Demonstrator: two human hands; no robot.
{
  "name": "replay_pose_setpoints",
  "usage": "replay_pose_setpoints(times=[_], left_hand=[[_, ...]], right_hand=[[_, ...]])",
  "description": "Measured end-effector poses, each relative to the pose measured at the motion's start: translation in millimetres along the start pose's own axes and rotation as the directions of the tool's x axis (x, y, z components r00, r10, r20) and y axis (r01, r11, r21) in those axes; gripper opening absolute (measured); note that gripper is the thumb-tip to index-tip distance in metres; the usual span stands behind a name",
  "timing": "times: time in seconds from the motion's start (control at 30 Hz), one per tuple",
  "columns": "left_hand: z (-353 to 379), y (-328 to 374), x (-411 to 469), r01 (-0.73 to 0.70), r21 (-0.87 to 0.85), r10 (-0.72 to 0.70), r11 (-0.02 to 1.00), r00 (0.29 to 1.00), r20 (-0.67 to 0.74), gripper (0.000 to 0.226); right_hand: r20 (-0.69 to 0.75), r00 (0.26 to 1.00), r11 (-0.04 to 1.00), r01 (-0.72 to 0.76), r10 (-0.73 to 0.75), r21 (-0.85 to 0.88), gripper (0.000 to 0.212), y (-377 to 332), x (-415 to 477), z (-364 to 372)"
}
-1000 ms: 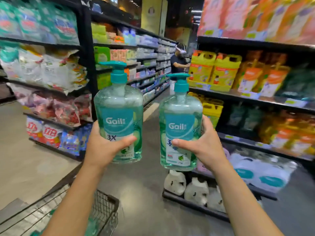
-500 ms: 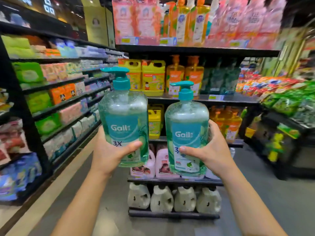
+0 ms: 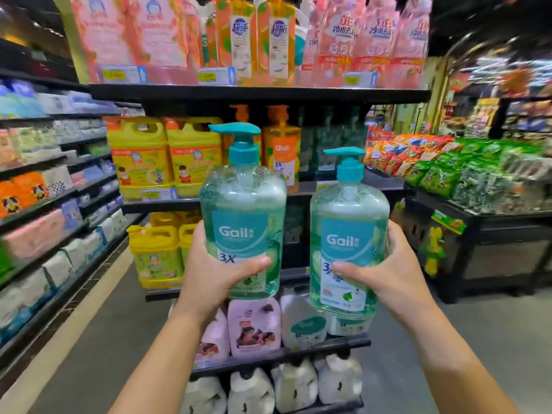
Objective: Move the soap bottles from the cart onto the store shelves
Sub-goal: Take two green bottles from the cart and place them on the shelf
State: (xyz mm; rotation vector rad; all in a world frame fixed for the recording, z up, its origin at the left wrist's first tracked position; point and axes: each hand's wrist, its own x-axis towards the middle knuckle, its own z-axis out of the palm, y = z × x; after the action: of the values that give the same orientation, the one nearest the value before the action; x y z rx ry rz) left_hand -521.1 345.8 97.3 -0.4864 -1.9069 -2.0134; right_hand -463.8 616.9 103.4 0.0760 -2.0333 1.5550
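Two clear green "Gail" pump soap bottles with teal pump heads are held upright in front of the end-cap shelves. My left hand grips the left soap bottle around its lower body. My right hand grips the right soap bottle, which sits a little lower. Behind them the black store shelf carries orange Gail pump bottles and a dark row of green bottles on its second tier. The cart is out of view.
Yellow detergent jugs fill the shelf's left side, pink bottles and white jugs the lower tiers. A long aisle shelf runs along the left. A snack display bin stands at right. Grey floor lies on both sides.
The view has swung right and closer to the end-cap shelves; the cart has dropped out of sight. Both bottles stay held in my hands, now in front of the shelf's middle tiers.
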Motion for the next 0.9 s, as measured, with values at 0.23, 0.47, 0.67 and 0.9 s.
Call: replay_pose_setpoints(times=[0.23, 0.47, 0.67, 0.9], left_hand=[[63.2, -41.0, 110.4, -0.045, -0.082, 0.051, 0.996, 0.996, 0.068, 0.106], [112.5, -67.3, 203.5, -0.111, -0.128, 0.125, 0.986, 0.986, 0.106, 0.107], [147.7, -73.1, 249.1, -0.174, -0.043, 0.178, 0.984, 0.978, 0.11, 0.107], [195.2, -82.1, 283.4, -0.231, -0.009, 0.231, 0.973, 0.971, 0.057, 0.102]], right_hand=[[-0.091, 0.995, 0.998, 0.026, -0.032, -0.063, 0.094, 26.6, 89.1, -17.2], [-0.242, 0.968, 0.994, 0.048, -0.07, -0.097, 0.102, 52.0, 167.1, -30.7], [-0.294, 0.952, 0.996, 0.088, -0.084, 0.001, 0.103, 74.6, 218.3, -51.1], [-0.226, 0.957, 0.968, 0.216, -0.183, 0.128, 0.089, 103.3, 281.5, -80.1]])
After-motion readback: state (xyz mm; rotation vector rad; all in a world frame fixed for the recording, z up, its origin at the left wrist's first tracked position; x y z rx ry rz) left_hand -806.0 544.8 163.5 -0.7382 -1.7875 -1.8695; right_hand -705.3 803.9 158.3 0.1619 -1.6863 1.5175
